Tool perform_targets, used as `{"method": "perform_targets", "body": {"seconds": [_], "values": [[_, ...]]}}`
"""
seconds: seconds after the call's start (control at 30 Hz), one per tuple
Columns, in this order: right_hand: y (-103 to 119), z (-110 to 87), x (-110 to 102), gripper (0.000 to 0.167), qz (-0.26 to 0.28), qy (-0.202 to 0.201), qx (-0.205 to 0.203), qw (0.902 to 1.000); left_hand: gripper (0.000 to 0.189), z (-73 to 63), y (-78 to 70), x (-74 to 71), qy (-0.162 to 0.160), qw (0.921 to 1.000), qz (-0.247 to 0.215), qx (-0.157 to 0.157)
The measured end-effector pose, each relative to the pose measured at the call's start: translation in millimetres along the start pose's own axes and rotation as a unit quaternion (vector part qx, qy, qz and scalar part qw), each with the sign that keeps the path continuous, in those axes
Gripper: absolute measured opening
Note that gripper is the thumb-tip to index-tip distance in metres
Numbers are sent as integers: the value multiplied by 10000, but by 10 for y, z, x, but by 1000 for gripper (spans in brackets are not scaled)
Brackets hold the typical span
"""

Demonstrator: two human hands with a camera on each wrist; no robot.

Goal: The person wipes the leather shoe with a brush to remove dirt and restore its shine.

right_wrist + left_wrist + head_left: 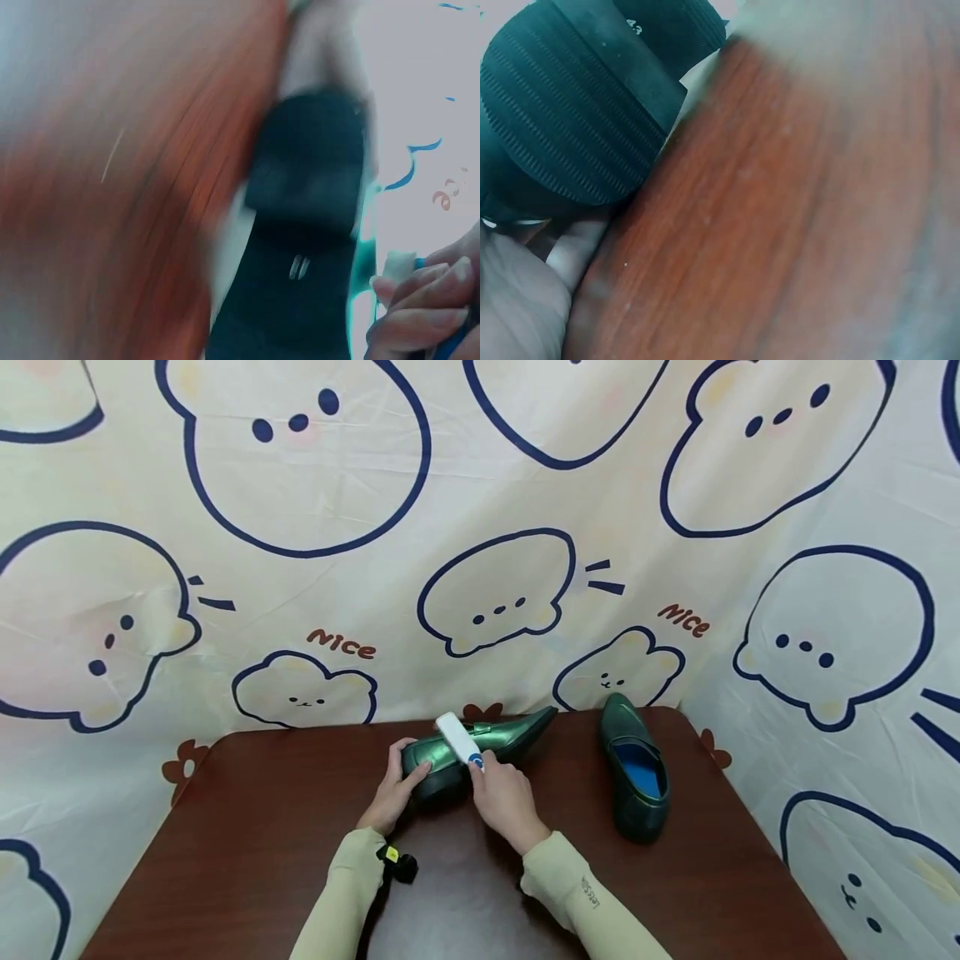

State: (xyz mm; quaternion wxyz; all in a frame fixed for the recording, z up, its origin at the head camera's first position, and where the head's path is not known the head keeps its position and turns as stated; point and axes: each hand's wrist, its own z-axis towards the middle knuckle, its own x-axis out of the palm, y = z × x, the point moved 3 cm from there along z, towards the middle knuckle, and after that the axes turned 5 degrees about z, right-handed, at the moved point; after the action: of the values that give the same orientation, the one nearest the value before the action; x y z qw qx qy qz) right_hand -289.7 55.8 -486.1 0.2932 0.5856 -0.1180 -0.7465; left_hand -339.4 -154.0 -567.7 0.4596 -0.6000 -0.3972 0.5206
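A shiny green loafer (504,739) lies tilted on its side near the table's back edge, toe to the right. My left hand (393,787) grips its heel end, thumb on the near side. Over the shoe's upper, my right hand (507,797) holds a white oblong tool (456,737) with a blue marking; its exact kind is unclear. The ridged heel (570,105) fills the upper left of the left wrist view. In the right wrist view the dark sole (300,195) shows, and curled fingers (431,307) partly hide the tool.
A second green loafer (628,802) with a blue insole stands upright at the right on the brown table (285,810). A cartoon-printed cloth (495,493) hangs right behind the table and along its sides.
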Motion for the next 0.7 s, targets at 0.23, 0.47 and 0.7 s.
{"method": "perform_targets", "body": {"seconds": [0.23, 0.47, 0.7], "values": [[127, -59, 136, 21, 54, 572, -261, 9980, 63, 6, 19, -19, -110, 9999, -19, 41], [-138, -100, 64, 24, -422, 212, -240, 9986, 63, -47, 40, -1, -110, 9999, -21, -35], [-440, -55, -190, 22, -772, -357, 271, 9960, 62, -13, 17, 32, 37, 10000, -14, 85]]}}
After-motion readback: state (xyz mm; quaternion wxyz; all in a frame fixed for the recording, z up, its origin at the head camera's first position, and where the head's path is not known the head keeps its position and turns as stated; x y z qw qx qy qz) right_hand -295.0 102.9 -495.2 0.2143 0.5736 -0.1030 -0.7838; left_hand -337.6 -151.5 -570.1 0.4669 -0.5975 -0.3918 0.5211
